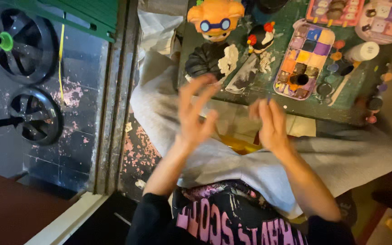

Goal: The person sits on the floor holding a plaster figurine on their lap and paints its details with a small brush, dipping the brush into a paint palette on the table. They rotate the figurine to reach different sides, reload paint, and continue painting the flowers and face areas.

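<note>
My left hand (195,113) is raised in front of me, blurred, fingers spread wide and holding nothing. My right hand (271,121) is beside it, fingers held close together and pointing up; a small dark tip shows at the fingertips, too blurred to identify. Both hover over my grey-trousered lap (232,163), just before the edge of a green paint-stained table (268,93). On the table beyond my left hand stands a figurine with an orange head and blue glasses (215,18) above a dark body (207,59). A paint palette tray (305,61) with many coloured wells lies beyond my right hand.
A small black, white and red figure (260,37) stands between figurine and palette. A white bottle (363,51) and several small paint pots (373,104) sit to the right. Two black wheels (28,43) (35,115) rest on the dark, paint-flecked floor at left.
</note>
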